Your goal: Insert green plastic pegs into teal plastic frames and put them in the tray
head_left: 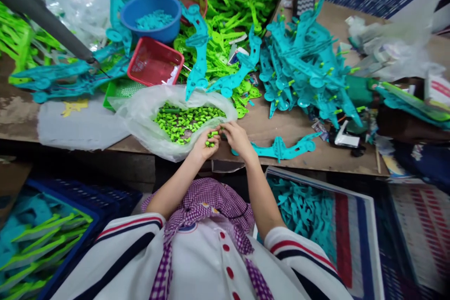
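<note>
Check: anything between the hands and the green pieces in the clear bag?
Nothing visible. The left hand already holds a few small green pieces at the open rim of the clear bag; the right hand touches them from the other side.

Left hand (pixel 205 144) cups green pegs (pixel 183 122) beside right hand (pixel 237 137) at plastic bag (pixel 140 117).

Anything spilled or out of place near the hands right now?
Nothing looks spilled. The green pieces sit inside the open plastic bag; the left hand holds a few. One teal part lies alone by the right hand.
</note>
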A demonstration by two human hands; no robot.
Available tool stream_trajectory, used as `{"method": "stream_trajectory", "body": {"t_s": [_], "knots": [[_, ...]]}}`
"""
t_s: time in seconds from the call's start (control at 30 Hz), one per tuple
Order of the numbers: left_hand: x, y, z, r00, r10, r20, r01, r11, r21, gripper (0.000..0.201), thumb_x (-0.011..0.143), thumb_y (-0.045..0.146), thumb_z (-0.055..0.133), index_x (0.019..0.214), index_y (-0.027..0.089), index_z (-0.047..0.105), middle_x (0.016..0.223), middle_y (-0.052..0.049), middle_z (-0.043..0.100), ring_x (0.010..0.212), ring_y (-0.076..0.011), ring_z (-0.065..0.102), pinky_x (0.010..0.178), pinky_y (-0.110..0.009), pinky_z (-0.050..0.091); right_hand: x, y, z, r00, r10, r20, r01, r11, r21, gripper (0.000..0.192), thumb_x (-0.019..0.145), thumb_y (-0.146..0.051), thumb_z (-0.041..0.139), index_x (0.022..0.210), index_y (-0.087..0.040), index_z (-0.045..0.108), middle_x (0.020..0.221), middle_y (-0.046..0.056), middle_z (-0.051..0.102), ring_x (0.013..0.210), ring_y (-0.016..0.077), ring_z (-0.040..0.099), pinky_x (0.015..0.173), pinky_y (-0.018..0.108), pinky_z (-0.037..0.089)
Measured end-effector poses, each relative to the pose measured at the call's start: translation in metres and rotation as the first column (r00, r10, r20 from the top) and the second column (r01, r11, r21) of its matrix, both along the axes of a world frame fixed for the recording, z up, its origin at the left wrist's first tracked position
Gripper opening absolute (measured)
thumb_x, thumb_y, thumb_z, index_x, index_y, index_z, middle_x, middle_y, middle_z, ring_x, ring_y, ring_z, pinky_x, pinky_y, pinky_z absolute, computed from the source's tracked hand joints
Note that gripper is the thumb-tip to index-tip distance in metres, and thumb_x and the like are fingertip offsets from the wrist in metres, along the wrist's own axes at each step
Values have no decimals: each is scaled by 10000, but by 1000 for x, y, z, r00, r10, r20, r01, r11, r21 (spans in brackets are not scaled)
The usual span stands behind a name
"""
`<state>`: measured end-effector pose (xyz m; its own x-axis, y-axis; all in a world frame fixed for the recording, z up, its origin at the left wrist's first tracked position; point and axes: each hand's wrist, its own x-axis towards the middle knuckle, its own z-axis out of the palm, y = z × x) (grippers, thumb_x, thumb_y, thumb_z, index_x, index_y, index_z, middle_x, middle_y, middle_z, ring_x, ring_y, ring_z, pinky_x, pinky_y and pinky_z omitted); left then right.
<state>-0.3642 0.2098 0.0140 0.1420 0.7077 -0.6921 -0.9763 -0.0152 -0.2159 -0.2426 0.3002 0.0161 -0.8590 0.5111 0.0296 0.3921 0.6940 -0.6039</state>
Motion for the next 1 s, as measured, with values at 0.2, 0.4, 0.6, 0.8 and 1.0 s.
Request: {"method": "stream_trajectory", "body": {"t_s": [0.2, 0.4, 0.6, 0.8, 1.0], "knots": [[0, 0, -1, 1000, 27, 3, -27, 1000, 17, 208, 950, 136, 373, 858, 120, 559, 666, -5, 517, 418, -4, 437, 310, -20, 290, -23, 6, 12, 994, -100, 32, 103, 991, -88, 145, 891, -176, 512, 957, -222, 632, 939, 42, 689, 861, 209, 622, 784, 331, 483], [0, -3, 5, 999, 4, -52, -5, 1000, -8, 226, 955, 127, 364, 937, 117, 589, 684, 4, 498, 427, -2, 423, 317, -21, 306, 38, 23, 19, 942, -240, -234, 108, 878, -466, 237, 893, -400, 562, 1025, -203, 570, 968, 47, 669, 872, 180, 641, 769, 310, 529], [31, -27, 17, 910, -251, -329, 263, 965, -7, 154, 871, 65, 483, 913, 98, 626, 703, -10, 538, 425, -22, 439, 263, -68, 261, 131, 4, -17, 729, -642, -238, 491, 732, -472, 347, 842, -536, 597, 964, -217, 535, 997, 88, 670, 952, 224, 656, 907, 421, 523], [78, -4, 50, 802, -315, -508, 399, 915, 63, 94, 740, 88, 640, 826, 95, 678, 682, 1, 549, 430, -10, 429, 266, -82, 210, 123, -13, -27, 463, -823, -330, 534, 556, -637, 354, 804, -546, 625, 908, -228, 509, 871, 43, 648, 782, 192, 660, 697, 351, 577], [139, 78, 36, 703, -243, -668, 445, 883, 148, 125, 713, 153, 700, 827, 106, 722, 640, 19, 562, 415, -2, 422, 314, -128, 173, 223, 77, -9, 553, -770, -317, 710, 635, -304, 358, 736, -520, 695, 848, -208, 564, 774, 12, 607, 664, 156, 583, 584, 294, 514]]}}
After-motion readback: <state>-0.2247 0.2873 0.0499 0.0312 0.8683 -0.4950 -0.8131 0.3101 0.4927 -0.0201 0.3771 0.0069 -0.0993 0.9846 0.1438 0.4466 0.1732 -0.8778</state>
